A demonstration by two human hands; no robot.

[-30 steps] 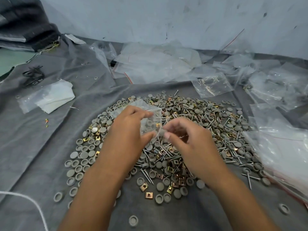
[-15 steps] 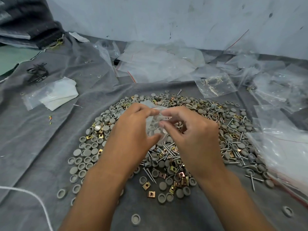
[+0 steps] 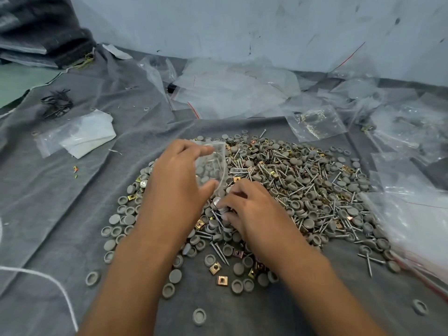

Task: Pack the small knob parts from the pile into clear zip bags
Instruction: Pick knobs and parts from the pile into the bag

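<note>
A wide pile (image 3: 291, 180) of grey round knob caps, silver screws and brass square clips lies on the grey cloth. My left hand (image 3: 177, 183) holds a small clear zip bag (image 3: 213, 163) above the pile's left part, fingers on its top edge and thumb at its lower edge. A few grey caps show through the bag. My right hand (image 3: 244, 209) is down on the pile just below the bag, its fingertips curled around small parts; what they pinch is hidden among the pile.
Empty clear zip bags (image 3: 232, 93) lie heaped along the far wall and at the right (image 3: 417, 214). One filled bag (image 3: 315, 122) rests behind the pile. A folded white sheet (image 3: 84, 134) and black wires (image 3: 57, 103) lie at the left; a white cord (image 3: 55, 284) crosses the near left.
My right hand left the bag's mouth and dropped onto the pile below it. My left hand kept hold of the bag.
</note>
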